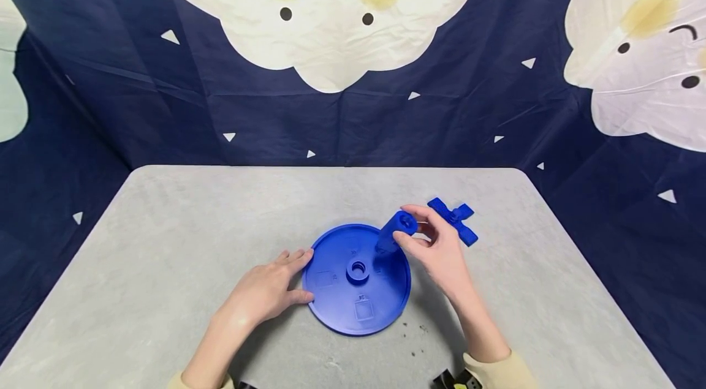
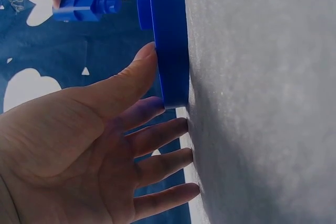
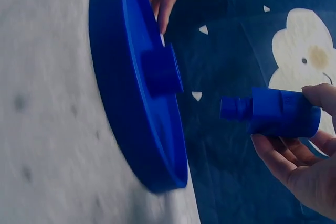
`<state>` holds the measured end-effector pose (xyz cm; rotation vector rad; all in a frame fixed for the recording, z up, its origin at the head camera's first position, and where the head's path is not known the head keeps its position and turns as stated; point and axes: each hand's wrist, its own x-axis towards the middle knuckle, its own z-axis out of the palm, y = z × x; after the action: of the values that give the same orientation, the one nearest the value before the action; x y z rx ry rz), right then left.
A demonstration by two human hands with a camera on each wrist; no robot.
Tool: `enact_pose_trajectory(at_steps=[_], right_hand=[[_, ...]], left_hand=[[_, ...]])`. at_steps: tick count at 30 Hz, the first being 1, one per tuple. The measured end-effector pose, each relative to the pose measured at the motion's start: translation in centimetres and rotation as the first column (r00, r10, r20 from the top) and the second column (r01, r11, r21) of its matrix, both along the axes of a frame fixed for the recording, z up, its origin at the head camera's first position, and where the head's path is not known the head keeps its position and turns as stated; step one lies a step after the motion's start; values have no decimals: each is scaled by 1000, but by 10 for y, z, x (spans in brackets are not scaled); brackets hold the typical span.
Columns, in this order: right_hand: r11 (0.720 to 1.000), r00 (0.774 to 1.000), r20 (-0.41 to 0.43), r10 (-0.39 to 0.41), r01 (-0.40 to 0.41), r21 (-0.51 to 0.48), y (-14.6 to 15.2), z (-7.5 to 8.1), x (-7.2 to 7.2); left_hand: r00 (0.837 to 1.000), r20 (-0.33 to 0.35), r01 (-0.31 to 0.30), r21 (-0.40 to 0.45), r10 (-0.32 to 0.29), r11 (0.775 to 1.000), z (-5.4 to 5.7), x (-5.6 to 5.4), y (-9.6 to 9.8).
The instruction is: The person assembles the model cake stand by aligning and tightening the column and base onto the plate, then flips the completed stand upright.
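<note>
A round blue base (image 1: 331,309) with a raised rim lies flat on the table, a short hollow collar (image 1: 357,272) at its centre. My left hand (image 1: 265,288) rests against the base's left side, thumb and forefinger touching the rim and the other fingers spread. Above the base's right part, my right hand (image 1: 445,254) pinches a blue post (image 1: 396,231) between thumb and fingers. The right wrist view shows the post's narrow, ridged end (image 3: 235,108) pointing towards the base, apart from the collar (image 3: 164,71).
Just beyond my right hand, a blue cross-shaped piece (image 1: 454,217) lies on the grey table (image 1: 193,211). Small dark specks (image 1: 413,340) dot the surface in front of the base. A navy cloth (image 1: 342,125) with cloud faces hangs behind the table and at both sides.
</note>
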<state>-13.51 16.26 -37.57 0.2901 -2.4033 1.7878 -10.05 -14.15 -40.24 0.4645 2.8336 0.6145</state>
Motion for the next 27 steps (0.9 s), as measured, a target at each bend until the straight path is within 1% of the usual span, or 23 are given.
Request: enact_pose_trajectory(at_steps=[3,7,14,21,27], right_hand=[[999,999,7,38,-38,-20,-9,-3,3],[997,997,20,70,-70,-32,-17,-6,6],[994,995,18,97,-96,-44,-21,-9,9],[992,992,27,127,-127,11,-25,-12,11],[985,987,10,159,-160,72,-29,-17,11]], left_hand=[[1000,0,-3,1,3,1000,1,1,-1],[1000,1,-2,2,2,1000,1,2,-1],[1000,-5,-2,3,2,1000,0,1,0],[1000,-12,-2,0,2,1000,0,1,-1],[1000,-6,-1,-5,1,1000,0,0,0]])
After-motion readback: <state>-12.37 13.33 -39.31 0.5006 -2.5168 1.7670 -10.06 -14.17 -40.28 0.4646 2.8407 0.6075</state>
